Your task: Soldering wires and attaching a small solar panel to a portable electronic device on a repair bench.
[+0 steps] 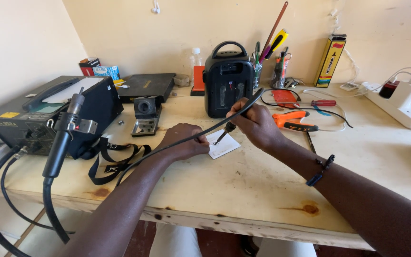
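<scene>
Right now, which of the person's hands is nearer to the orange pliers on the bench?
The right hand. It holds a soldering iron just left of the orange pliers, almost touching them. The left hand rests farther left, beyond the white card.

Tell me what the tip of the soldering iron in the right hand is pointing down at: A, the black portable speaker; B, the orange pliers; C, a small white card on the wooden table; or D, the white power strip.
C: the right hand holds the soldering iron with its tip over the small white card, which the left hand rests beside on the wooden table.
</scene>
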